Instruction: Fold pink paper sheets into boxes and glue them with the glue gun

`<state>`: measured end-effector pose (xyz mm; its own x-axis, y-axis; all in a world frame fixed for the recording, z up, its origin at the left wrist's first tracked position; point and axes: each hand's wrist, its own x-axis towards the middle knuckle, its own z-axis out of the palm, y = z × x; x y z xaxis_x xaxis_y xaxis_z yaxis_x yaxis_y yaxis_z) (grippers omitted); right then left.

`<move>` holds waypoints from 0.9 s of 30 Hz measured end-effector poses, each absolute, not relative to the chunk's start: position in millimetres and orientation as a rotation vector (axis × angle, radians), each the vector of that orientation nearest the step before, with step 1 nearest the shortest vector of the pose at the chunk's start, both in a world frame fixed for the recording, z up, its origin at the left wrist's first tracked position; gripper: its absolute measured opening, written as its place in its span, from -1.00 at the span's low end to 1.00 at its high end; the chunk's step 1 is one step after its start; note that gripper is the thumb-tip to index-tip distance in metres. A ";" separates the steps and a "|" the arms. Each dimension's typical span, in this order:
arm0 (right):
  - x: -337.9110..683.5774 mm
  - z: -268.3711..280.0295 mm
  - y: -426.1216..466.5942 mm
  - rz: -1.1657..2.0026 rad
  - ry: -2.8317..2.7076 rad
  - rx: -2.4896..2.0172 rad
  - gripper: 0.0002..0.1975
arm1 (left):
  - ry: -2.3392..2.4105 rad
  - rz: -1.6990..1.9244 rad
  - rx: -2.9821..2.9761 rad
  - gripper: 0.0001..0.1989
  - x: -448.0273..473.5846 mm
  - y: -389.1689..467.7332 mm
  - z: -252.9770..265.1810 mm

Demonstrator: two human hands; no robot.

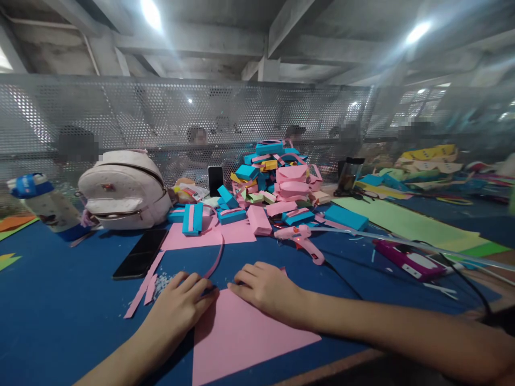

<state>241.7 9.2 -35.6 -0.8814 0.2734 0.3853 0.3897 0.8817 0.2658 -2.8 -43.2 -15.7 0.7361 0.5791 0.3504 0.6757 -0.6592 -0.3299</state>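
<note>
Lying flat, pink paper [249, 338] is touched by the left hand [183, 300] and right hand [269, 289]. Whether fingers [246, 276] grasp it cannot be told.

head camera looks forward, down over the table [68, 289].

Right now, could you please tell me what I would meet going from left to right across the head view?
Blue-lidded bottle, white backpack, left hand, right hand, pink glue gun, dark-topped container, magenta device.
</note>
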 end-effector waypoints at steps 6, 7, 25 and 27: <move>255.0 -35.6 4.9 -0.500 -2.706 -0.599 -0.79 | -0.964 -0.326 -2.450 -0.76 -9.8 -47.8 -14.0; 257.2 -36.0 4.4 -0.504 -2.705 -0.610 -0.79 | -0.966 -0.307 -2.447 -0.76 -11.0 -48.6 -12.5; 257.3 -30.4 -14.7 0.111 -2.820 -0.700 -0.50 | -1.075 -0.197 -2.458 -0.42 30.5 -79.8 -38.5; 259.3 -28.7 -20.0 0.305 -2.844 -0.720 -0.37 | -1.065 -0.199 -2.493 -0.30 33.5 -83.0 -37.6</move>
